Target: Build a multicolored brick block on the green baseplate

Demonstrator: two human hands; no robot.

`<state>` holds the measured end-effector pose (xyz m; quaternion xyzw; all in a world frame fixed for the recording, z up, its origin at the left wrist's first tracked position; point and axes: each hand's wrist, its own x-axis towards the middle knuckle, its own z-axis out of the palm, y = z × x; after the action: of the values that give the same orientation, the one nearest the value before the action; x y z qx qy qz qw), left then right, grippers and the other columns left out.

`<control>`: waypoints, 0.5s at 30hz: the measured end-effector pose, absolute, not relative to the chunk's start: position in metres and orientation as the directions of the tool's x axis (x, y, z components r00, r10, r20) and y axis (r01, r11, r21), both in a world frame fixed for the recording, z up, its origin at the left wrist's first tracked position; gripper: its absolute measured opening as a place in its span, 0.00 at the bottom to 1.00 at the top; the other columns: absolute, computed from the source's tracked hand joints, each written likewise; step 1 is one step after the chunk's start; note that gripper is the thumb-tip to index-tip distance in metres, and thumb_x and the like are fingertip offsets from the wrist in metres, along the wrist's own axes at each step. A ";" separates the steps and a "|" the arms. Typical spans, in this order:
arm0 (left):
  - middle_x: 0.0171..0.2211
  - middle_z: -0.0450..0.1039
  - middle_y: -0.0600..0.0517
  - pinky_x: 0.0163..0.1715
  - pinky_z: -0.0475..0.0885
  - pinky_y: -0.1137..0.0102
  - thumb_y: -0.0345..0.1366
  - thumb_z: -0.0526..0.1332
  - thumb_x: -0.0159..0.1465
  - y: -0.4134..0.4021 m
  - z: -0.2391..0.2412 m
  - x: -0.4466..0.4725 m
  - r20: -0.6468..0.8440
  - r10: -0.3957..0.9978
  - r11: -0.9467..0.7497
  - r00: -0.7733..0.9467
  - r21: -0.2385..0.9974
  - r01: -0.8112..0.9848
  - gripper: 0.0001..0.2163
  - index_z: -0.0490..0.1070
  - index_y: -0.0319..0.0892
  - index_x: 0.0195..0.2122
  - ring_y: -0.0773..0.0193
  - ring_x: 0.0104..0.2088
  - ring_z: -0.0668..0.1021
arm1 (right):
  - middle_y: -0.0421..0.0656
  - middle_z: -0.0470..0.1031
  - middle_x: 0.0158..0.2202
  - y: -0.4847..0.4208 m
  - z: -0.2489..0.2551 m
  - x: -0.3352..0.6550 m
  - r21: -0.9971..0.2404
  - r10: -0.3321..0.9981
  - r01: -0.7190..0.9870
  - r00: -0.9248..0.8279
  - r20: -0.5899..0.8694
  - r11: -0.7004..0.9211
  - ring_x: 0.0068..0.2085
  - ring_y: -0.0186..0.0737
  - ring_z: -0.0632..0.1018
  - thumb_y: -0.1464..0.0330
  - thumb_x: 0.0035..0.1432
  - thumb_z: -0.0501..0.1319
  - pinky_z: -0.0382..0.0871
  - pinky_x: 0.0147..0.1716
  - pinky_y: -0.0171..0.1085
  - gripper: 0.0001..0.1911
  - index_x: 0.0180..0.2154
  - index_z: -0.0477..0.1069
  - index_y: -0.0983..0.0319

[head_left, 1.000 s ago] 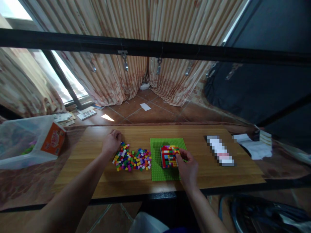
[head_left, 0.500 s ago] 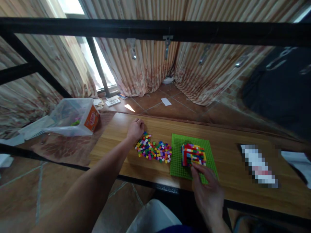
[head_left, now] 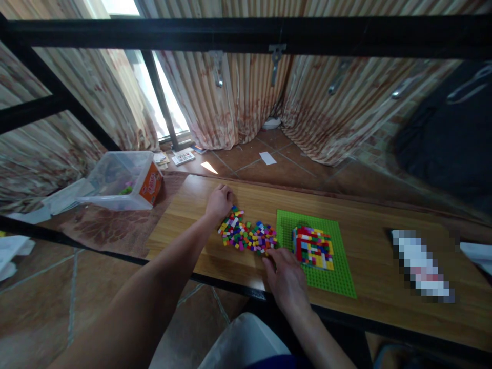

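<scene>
My left hand [head_left: 219,201] rests on the wooden table at the far left edge of a pile of small coloured toy bricks [head_left: 246,233]. Its fingers are curled in, and what they hold, if anything, is hidden. At the pile's near right edge is my right hand [head_left: 286,274], palm down, its thumb and forefinger slightly apart by the loose bricks. A green baseplate [head_left: 344,271] lies just right of the pile. On it stands a block structure [head_left: 313,247] built of red, white, yellow, blue and other bricks.
The wooden table [head_left: 369,251] has a blurred-out flat object [head_left: 421,266] on its right part. Left of the table, a clear plastic box [head_left: 119,179] with an orange label stands on the floor. A black metal bar [head_left: 246,36] crosses above, before striped curtains [head_left: 246,102].
My right hand has moved left, from the near edge of the block structure to the loose pile. My left hand stays beside the pile. The view has shifted slightly.
</scene>
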<state>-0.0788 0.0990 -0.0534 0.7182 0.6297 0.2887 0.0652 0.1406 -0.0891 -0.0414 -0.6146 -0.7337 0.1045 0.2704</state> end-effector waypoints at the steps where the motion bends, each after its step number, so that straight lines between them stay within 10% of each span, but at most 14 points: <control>1: 0.37 0.72 0.47 0.43 0.69 0.66 0.29 0.53 0.61 0.099 -0.053 -0.079 0.332 0.942 -0.198 0.040 0.457 0.867 0.08 0.73 0.41 0.35 0.59 0.39 0.74 | 0.46 0.75 0.37 -0.088 -0.043 0.139 -0.479 0.959 0.851 -0.090 0.268 0.214 0.41 0.44 0.73 0.68 0.62 0.54 0.67 0.40 0.41 0.10 0.41 0.73 0.60; 15: 0.37 0.72 0.48 0.41 0.69 0.67 0.34 0.52 0.61 0.104 -0.049 -0.081 0.355 0.934 -0.207 0.044 0.437 0.876 0.09 0.72 0.42 0.33 0.58 0.37 0.75 | 0.44 0.73 0.33 -0.079 -0.043 0.128 -0.381 0.958 0.914 -0.026 0.284 0.138 0.39 0.41 0.72 0.76 0.62 0.53 0.67 0.38 0.37 0.12 0.34 0.73 0.58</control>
<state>-0.0809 0.1044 -0.0492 0.7207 0.6276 0.2901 0.0502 0.1279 -0.0795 -0.0425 -0.6551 -0.7146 0.0459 0.2410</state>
